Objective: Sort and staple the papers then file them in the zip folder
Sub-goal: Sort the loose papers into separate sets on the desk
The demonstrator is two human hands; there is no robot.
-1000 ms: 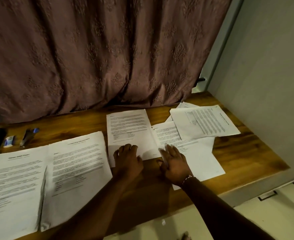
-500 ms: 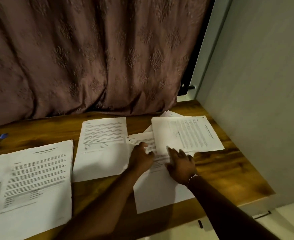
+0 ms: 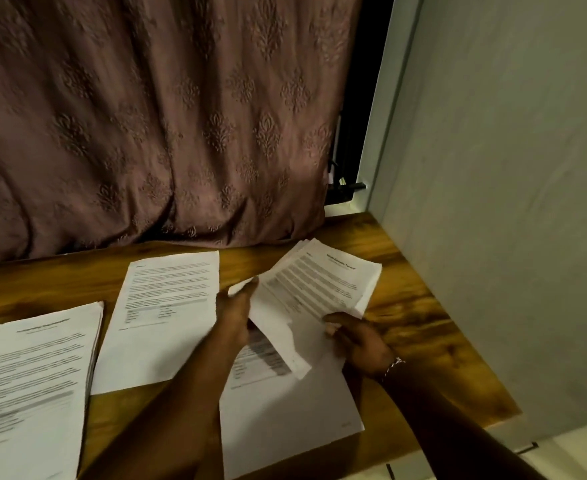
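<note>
Holds sheaf [image 3: 316, 289] tilted above desk's [image 3: 409, 306] right end; pinches near edge with right hand [image 3: 361, 344], props left edge with left hand [image 3: 236, 306], grip there unclear. Risks fanning or spilling seemingly unstapled sheets onto page [image 3: 285, 410] below. Cannot read blurred bold heading or text; no brand seen

Both forearms [image 3: 195, 386] look bare, with a thin, silvery, perhaps beaded bracelet [image 3: 393, 364] at the right wrist.

Printed white papers [image 3: 167, 317] lie in separate piles; the rightmost sheaf [image 3: 319, 282] tilts.
</note>
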